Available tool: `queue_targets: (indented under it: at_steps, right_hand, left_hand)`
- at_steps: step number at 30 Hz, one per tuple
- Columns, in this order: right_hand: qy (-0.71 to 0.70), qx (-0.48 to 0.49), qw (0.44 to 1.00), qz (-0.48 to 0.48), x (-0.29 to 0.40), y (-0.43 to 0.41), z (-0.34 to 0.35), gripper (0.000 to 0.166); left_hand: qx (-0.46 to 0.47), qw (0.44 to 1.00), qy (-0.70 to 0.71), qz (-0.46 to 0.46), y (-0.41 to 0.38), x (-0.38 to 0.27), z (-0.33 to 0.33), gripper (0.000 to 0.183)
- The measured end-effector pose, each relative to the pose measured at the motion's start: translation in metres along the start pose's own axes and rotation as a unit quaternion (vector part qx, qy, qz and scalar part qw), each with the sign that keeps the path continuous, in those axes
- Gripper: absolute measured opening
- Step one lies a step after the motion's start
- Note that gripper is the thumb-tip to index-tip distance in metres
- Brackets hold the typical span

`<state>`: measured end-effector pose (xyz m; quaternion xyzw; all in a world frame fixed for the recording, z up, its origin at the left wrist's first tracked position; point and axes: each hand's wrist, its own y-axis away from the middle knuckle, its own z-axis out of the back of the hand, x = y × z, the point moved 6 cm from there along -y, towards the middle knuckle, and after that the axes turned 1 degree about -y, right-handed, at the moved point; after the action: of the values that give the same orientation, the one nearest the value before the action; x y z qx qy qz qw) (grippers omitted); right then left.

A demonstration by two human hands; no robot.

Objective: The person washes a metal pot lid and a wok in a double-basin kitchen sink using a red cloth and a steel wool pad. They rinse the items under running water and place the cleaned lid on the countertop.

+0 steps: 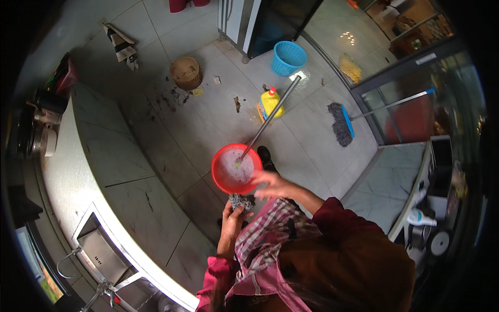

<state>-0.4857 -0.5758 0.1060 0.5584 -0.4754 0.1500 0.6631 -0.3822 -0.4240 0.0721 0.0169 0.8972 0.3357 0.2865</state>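
My left hand (232,218) holds a grey, curly scouring pad (241,202) just below a red plastic basin (214,176). Whitish suds fill the basin, and a long grey pole (269,120) stands slanted with its lower, green-tipped end in them. My right hand (271,185) is at the basin's lower right edge, slightly blurred, fingers spread, holding nothing that I can see. Beyond the basin a yellow jug (269,104) with a red pump top is on the tiled floor.
A blue plastic basket (289,58) and a brown round container (186,73) stand farther off, with dark debris (180,96) near the latter. A grey mop head (340,124) lies at right, by the glass door. A counter with a sink (103,253) curves along the left.
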Motion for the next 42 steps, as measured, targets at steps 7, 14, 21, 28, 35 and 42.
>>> queue_targets:
  at_steps: [7, 14, 21, 28, 35, 42]
  right_hand:
    - [-0.073, -0.415, 0.896, 0.139, -0.117, -0.206, 0.267, 0.068]
    - [0.133, -0.018, 0.963, 0.234, 0.02, -0.305, 0.203, 0.065]
    - [-0.086, -0.54, 0.828, 0.124, -0.138, -0.32, 0.415, 0.029]
    - [0.114, -0.656, 0.74, 0.09, -0.19, -0.378, 0.532, 0.024]
    - [0.114, -0.652, 0.749, 0.022, -0.215, -0.453, 0.528, 0.03]
    - [0.107, -0.623, 0.774, 0.023, -0.216, -0.451, 0.53, 0.047]
  left_hand:
    - [-0.066, 0.983, 0.006, 0.174, -0.128, 0.077, -0.025, 0.039]
    - [-0.054, 0.968, -0.135, 0.202, -0.344, 0.11, -0.085, 0.037]
    - [-0.054, 0.995, -0.071, -0.041, -0.611, 0.052, -0.086, 0.041]
    - [-0.004, 0.996, -0.092, 0.014, -0.743, 0.065, -0.112, 0.056]
    - [0.098, 0.994, -0.037, 0.04, -0.81, 0.097, -0.096, 0.048]
    - [0.138, 0.988, -0.013, 0.067, -0.831, 0.113, -0.114, 0.028]
